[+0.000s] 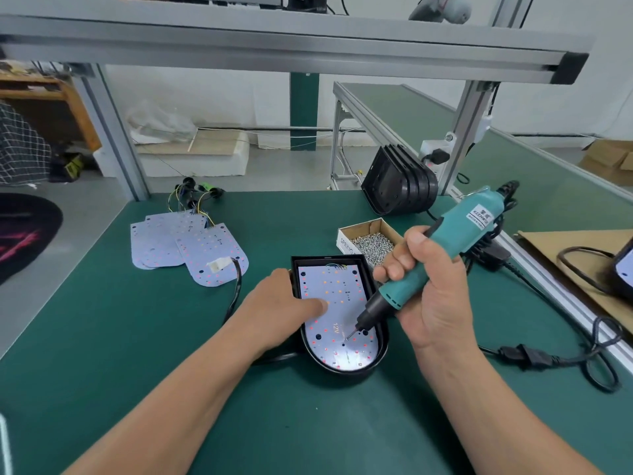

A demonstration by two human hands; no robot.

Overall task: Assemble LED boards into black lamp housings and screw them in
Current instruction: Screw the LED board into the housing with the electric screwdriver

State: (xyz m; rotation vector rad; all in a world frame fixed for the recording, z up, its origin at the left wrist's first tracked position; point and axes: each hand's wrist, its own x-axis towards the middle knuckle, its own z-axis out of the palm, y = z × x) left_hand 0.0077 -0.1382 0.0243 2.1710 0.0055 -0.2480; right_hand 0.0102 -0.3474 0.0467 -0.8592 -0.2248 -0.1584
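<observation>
two bare arms show at the bottom of the frame: the left forearm (pixel 178 389) at lower left, the right forearm (pixel 486 399) at lower right, both uncovered from the frame's edge to the wrist. the left hand (pixel 277 303) and right hand (pixel 428 286) are bare. the right thumb's nail (pixel 416 238) is cut short.

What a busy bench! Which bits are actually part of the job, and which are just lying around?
In use: black lamp housing, white LED board inside it, teal electric screwdriver in the right hand, left hand pressing the board, cardboard box of silver screws, spare white LED boards, stacked black housings.
Lying about: brown cardboard sheet, clear plastic bag, white foam block.
</observation>
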